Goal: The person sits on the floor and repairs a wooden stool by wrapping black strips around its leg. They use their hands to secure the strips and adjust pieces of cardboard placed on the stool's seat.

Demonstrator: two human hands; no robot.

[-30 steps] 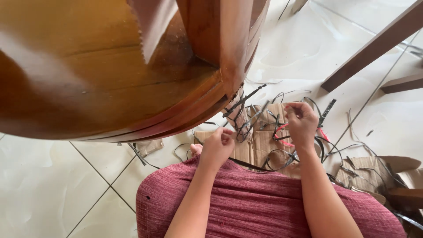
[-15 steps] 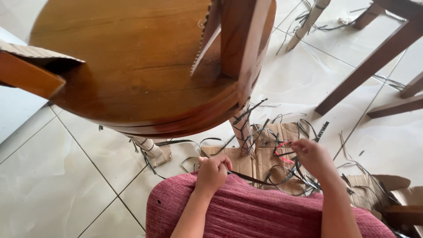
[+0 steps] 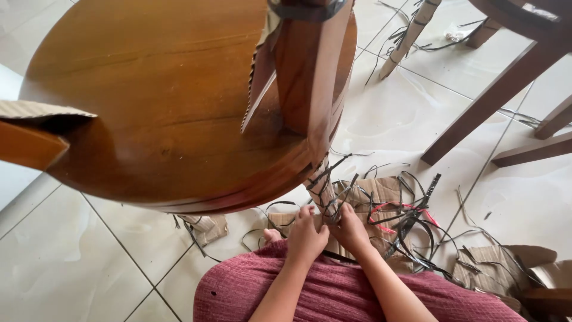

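Observation:
A round brown wooden tabletop (image 3: 155, 119) lies tilted in front of me, with bare wooden legs (image 3: 310, 71) pointing toward the camera. One leg (image 3: 322, 191) below its rim is wrapped in cardboard and crossed by black plastic straps. My left hand (image 3: 307, 235) and my right hand (image 3: 351, 229) sit side by side at this wrapped leg. The fingers of both hands are curled onto the cardboard and the straps around it. My lap is covered in dark red fabric (image 3: 333, 292).
A tangle of cut black straps (image 3: 417, 223) with a red strip (image 3: 387, 214) lies on cardboard pieces (image 3: 369, 191) on the white tiled floor. Dark wooden furniture legs (image 3: 494, 95) stand at the right. Another cardboard-wrapped leg (image 3: 411, 36) is at the top.
My hands were apart, pulling on a black strap over the heap. They have come together at the wrapped leg under the tabletop's rim. The view has tilted up over the tabletop.

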